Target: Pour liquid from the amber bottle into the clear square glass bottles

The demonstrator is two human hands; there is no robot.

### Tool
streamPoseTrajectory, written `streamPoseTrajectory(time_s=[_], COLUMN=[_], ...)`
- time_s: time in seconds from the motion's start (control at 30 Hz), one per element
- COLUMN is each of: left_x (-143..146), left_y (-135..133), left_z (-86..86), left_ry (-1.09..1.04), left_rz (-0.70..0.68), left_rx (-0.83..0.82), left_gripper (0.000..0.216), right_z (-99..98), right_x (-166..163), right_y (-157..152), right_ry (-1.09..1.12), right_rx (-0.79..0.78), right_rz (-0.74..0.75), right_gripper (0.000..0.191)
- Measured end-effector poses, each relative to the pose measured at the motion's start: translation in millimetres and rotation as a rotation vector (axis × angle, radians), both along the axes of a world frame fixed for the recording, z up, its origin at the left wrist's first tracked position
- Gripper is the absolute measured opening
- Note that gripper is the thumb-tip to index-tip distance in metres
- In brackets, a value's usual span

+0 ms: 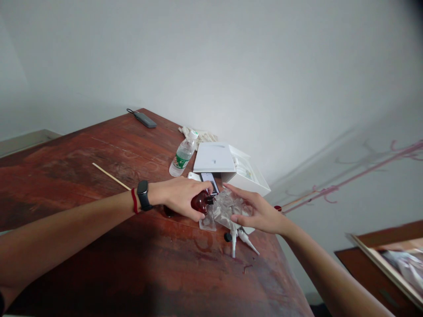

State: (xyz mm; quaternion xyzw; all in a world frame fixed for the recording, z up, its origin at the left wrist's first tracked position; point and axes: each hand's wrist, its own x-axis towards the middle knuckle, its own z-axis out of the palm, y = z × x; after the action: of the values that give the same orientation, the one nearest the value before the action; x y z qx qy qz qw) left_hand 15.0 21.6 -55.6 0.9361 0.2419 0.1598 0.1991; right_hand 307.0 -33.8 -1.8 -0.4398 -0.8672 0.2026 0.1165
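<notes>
My left hand (185, 196), wearing a black wristband and a red cord, is closed around a dark amber bottle (199, 203). The bottle lies tilted, its black threaded neck (210, 200) uncapped and facing right. Over crumpled clear plastic packaging (225, 209), my right hand (257, 210) has its thumb and fingers apart; whether it touches the plastic I cannot tell. A black cap (228, 237) lies just below the packaging. Beside it are two white tapered nozzles (234, 244), partly under the plastic. Another flat piece of clear plastic (207, 223) is below the bottle's neck.
Behind my hands are a phone (209, 179), a white box (214, 158), a green-labelled water bottle (183, 155) and pale cloth (205, 137). A thin wooden stick (110, 176) lies left on the reddish-brown table (82, 158), a grey device (145, 119) at its far corner. A pink rack (360, 174) stands right.
</notes>
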Motion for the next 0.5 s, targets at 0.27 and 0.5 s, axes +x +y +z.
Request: streamPoseTrajectory(time_s=[0.27,0.5], left_x=[0.4,0.1], left_y=[0.4,-0.2], left_z=[-1.7,-0.4], left_ry=[-0.009,0.006], left_rz=[0.003,0.001], left_rx=[0.002,0.007], left_gripper=[0.06,0.061], right_z=[2.3,3.0], right_x=[-1.5,-0.5], right_y=[0.7,1.1], right_ry=[-0.005,-0.019], right_rx=[0.005,0.024], right_rz=[0.012,0.013], right_gripper=[0.083,0.084])
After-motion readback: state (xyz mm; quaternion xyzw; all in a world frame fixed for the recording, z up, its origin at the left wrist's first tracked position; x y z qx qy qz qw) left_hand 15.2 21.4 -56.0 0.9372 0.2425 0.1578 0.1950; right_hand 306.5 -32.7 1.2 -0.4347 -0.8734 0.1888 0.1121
